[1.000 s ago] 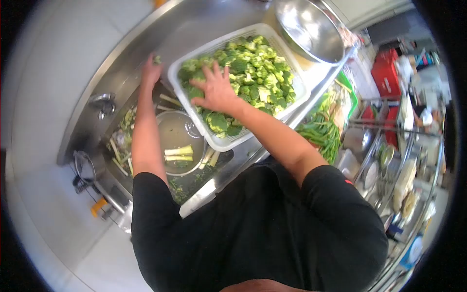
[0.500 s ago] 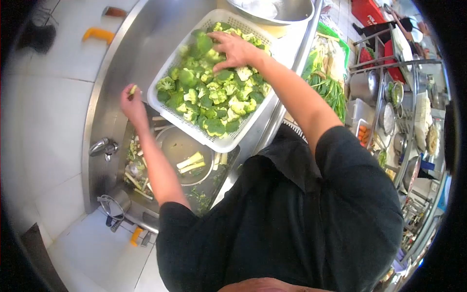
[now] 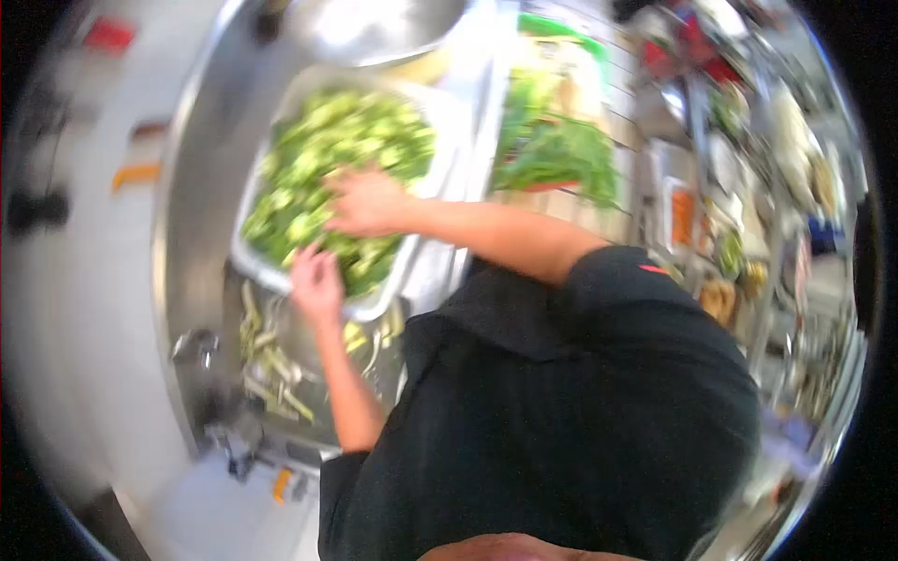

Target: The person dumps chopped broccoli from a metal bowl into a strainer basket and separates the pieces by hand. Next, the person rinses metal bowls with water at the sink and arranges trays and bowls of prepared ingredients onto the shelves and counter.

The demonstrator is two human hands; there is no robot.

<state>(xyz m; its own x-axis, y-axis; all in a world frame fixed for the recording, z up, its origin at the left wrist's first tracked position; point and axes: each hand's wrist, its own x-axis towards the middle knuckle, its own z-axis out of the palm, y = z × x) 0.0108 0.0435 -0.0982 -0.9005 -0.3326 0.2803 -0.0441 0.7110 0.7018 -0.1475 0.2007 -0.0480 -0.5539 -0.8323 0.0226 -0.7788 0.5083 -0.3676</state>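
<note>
A white plastic basket [image 3: 249,261] full of cut broccoli [image 3: 313,140] rests over the metal sink. My right hand [image 3: 368,200] lies on the broccoli near the middle, its fingers apart. At the basket's lower edge, my left hand [image 3: 316,283] touches the broccoli with fingertips slightly apart. Motion blur softens both hands, and nothing shows held in either one.
Below the basket, the sink [image 3: 318,411] holds pale stalk pieces [image 3: 271,365] and a partly hidden round bowl. A faucet [image 3: 196,347] stands at its left. Above is a metal bowl [image 3: 369,28]; leafy greens [image 3: 561,154] lie right. Crowded shelves [image 3: 767,309] stand farther right.
My left hand has come from beside the basket, where it pinched a small piece, onto the broccoli. My right hand has moved toward the basket's middle. The whole view has shifted.
</note>
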